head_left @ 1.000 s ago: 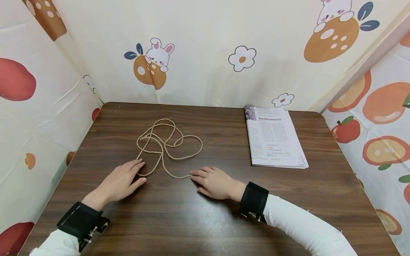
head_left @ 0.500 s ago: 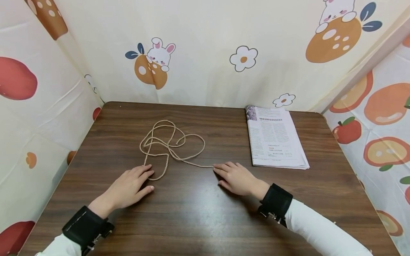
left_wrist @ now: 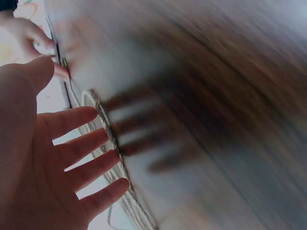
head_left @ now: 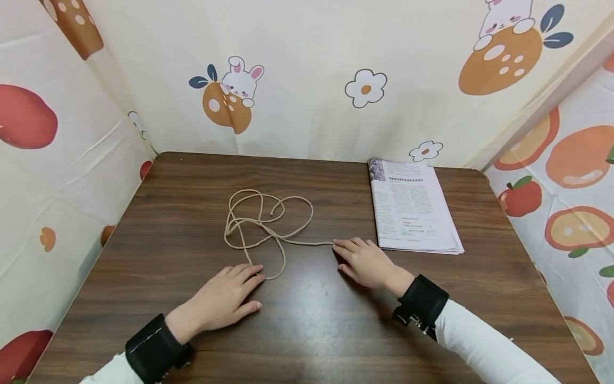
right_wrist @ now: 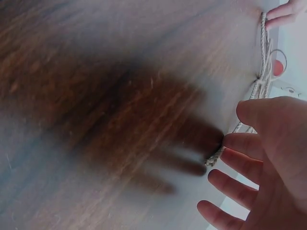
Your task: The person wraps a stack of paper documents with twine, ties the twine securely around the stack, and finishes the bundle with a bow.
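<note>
A thin beige rope (head_left: 268,221) lies in loose, crossing loops left of the table's middle. My left hand (head_left: 225,296) rests palm down at its near side, the straight fingertips on a strand. In the left wrist view those fingers (left_wrist: 88,148) are spread and touch the rope (left_wrist: 108,124), thumb apart. My right hand (head_left: 366,264) presses with its fingertips on a strand drawn out to the right. Seen from the right wrist, the rope's frayed end (right_wrist: 211,160) lies by the index and middle fingertips, and the fingers (right_wrist: 235,189) are not curled round it.
A folded printed paper (head_left: 414,210) lies at the back right, just beyond my right hand. The dark wood table (head_left: 307,341) meets a cream patterned cloth (head_left: 297,117) at the back. Patterned cloth also hangs on both sides.
My right hand has slid right and slightly away, drawing the rope strand straighter. The left hand has moved right and toward me. The rope's loops have shifted right.
</note>
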A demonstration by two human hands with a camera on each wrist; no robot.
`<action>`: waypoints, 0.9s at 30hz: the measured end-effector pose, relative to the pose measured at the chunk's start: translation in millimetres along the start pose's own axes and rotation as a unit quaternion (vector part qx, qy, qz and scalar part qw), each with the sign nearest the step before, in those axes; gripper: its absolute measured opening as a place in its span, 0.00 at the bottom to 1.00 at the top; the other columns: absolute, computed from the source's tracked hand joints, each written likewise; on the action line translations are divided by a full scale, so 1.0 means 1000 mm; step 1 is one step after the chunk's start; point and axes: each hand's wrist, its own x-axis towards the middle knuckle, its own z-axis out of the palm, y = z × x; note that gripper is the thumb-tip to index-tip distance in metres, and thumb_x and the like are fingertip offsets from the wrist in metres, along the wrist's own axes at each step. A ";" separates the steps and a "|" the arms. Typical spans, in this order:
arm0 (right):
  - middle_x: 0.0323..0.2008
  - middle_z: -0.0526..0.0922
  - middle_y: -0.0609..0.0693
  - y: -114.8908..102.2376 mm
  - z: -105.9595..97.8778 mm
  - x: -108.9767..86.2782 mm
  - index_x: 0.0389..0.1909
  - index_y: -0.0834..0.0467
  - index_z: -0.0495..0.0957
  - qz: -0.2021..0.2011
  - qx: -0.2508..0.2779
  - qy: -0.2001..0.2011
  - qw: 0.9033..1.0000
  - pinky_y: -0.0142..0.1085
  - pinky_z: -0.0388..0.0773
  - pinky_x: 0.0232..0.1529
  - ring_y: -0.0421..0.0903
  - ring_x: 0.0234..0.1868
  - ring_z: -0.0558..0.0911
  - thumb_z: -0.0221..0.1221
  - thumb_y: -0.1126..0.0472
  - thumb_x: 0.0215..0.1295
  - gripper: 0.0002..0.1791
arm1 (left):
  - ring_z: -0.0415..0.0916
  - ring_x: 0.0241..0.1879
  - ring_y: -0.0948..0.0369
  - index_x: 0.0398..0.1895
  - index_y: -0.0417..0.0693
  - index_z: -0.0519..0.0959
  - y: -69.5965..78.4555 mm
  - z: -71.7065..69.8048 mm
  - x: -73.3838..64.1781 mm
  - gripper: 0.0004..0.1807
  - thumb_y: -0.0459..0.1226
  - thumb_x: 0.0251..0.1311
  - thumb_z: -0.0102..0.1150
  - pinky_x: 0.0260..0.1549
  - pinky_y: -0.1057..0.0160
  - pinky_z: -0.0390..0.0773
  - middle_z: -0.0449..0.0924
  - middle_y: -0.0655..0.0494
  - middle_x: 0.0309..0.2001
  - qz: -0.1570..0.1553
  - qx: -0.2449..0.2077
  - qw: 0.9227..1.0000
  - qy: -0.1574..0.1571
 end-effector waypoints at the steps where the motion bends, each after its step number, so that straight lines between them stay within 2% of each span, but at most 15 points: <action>1: 0.58 0.73 0.52 0.001 0.000 0.000 0.58 0.59 0.72 0.003 0.000 0.001 1.000 0.48 0.72 0.45 0.53 0.54 0.74 0.57 0.51 0.62 0.25 | 0.66 0.59 0.50 0.58 0.45 0.72 0.002 0.001 0.002 0.29 0.53 0.59 0.53 0.53 0.50 0.67 0.68 0.46 0.60 0.002 -0.001 1.000 -0.006; 7: 0.58 0.73 0.54 0.006 0.001 -0.002 0.57 0.61 0.73 0.025 -0.004 0.009 1.000 0.49 0.73 0.44 0.54 0.54 0.74 0.57 0.52 0.61 0.25 | 0.64 0.61 0.52 0.60 0.46 0.71 0.014 0.004 0.013 0.30 0.55 0.61 0.49 0.55 0.51 0.65 0.67 0.49 0.62 0.013 -0.007 0.999 -0.038; 12: 0.57 0.74 0.54 0.010 0.004 -0.004 0.56 0.61 0.73 0.037 -0.004 0.025 0.999 0.49 0.73 0.42 0.54 0.52 0.75 0.58 0.52 0.60 0.25 | 0.63 0.62 0.53 0.60 0.48 0.70 0.025 0.005 0.023 0.30 0.56 0.62 0.47 0.56 0.52 0.65 0.66 0.50 0.62 0.033 -0.010 0.998 -0.051; 20: 0.58 0.73 0.56 0.008 0.003 -0.007 0.56 0.61 0.73 0.039 0.006 0.030 0.999 0.51 0.73 0.44 0.55 0.53 0.74 0.59 0.53 0.60 0.26 | 0.64 0.60 0.54 0.60 0.48 0.70 0.042 0.011 0.044 0.30 0.57 0.62 0.46 0.55 0.53 0.65 0.67 0.51 0.61 0.079 0.010 0.996 -0.036; 27: 0.58 0.72 0.56 0.005 0.000 -0.013 0.56 0.60 0.73 0.032 0.024 0.040 0.998 0.52 0.73 0.45 0.55 0.54 0.74 0.58 0.53 0.60 0.25 | 0.63 0.62 0.56 0.62 0.49 0.67 0.057 0.014 0.064 0.32 0.58 0.63 0.43 0.57 0.54 0.64 0.65 0.52 0.63 0.095 0.021 0.994 -0.057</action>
